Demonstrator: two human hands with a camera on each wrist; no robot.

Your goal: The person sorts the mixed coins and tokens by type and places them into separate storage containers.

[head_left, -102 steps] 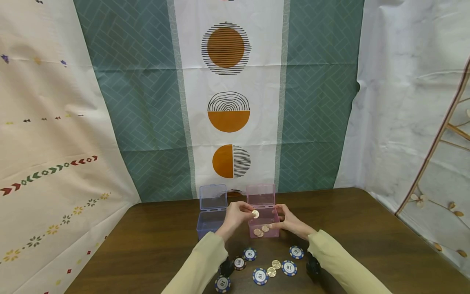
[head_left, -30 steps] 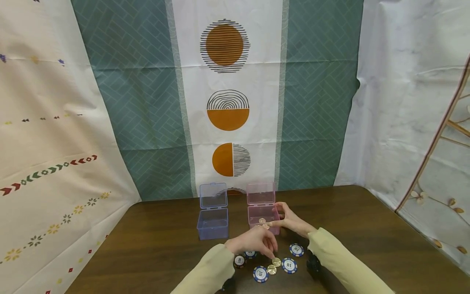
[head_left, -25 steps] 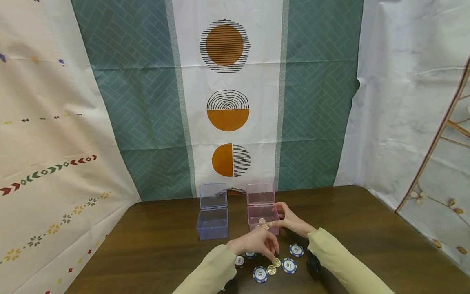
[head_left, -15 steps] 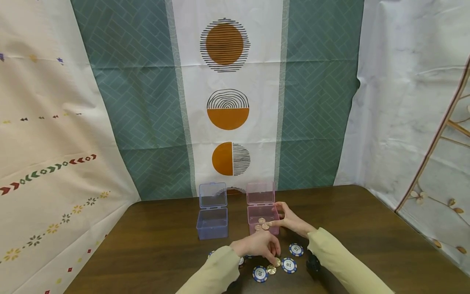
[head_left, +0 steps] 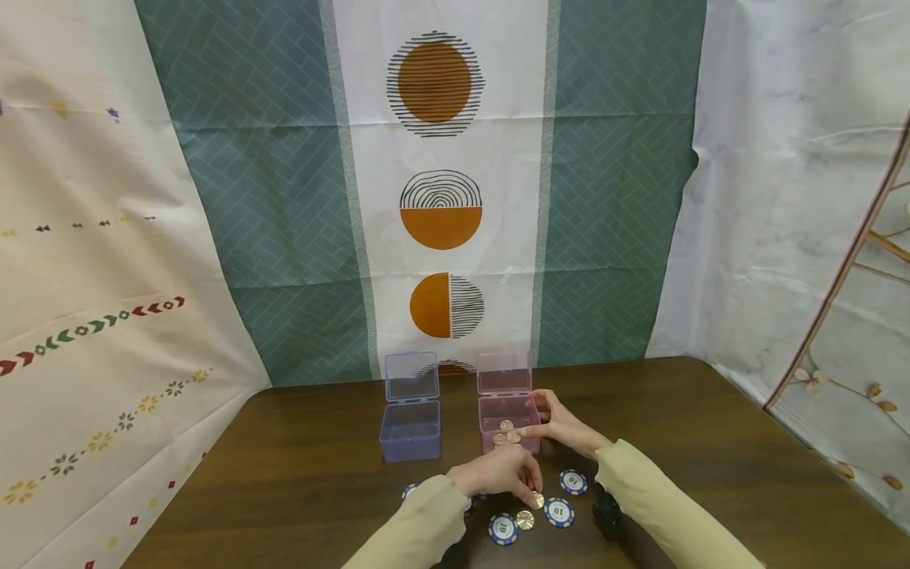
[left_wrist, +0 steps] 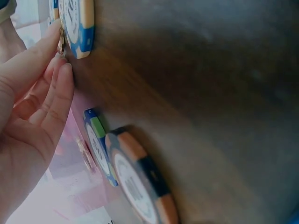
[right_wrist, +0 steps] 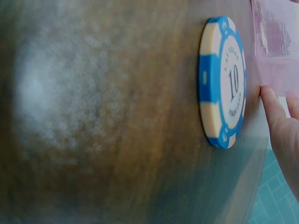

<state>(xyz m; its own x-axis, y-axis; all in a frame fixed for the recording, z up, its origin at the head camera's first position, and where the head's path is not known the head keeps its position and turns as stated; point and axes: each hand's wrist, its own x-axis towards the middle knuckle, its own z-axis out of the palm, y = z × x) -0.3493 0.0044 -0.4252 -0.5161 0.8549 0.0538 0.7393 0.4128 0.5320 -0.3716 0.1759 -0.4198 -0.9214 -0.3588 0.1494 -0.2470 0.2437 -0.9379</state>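
Dropped from the pink box [head_left: 509, 414], the left hand [head_left: 498, 474] now pinches a gold coin [head_left: 538, 499] on the counter [head_left: 298, 474]; right hand [head_left: 562, 427] fingers grip the box.

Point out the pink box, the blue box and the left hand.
pink box [head_left: 509, 410]: head view, bare inner back wall.
blue box [head_left: 411, 442]: head view, front wall.
left hand [head_left: 495, 472]: head view, back of hand.

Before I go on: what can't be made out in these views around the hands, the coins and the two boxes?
- Head view: whether the left hand has a grip on the gold coin; its fingers cover it.
- Head view: the count of coins in the pink box; too small, and the right hand hides part.
- Left wrist view: the gold coin is a sliver behind a blue chip.
- Right wrist view: the table is blurred; the pink box is cut off by the edge.
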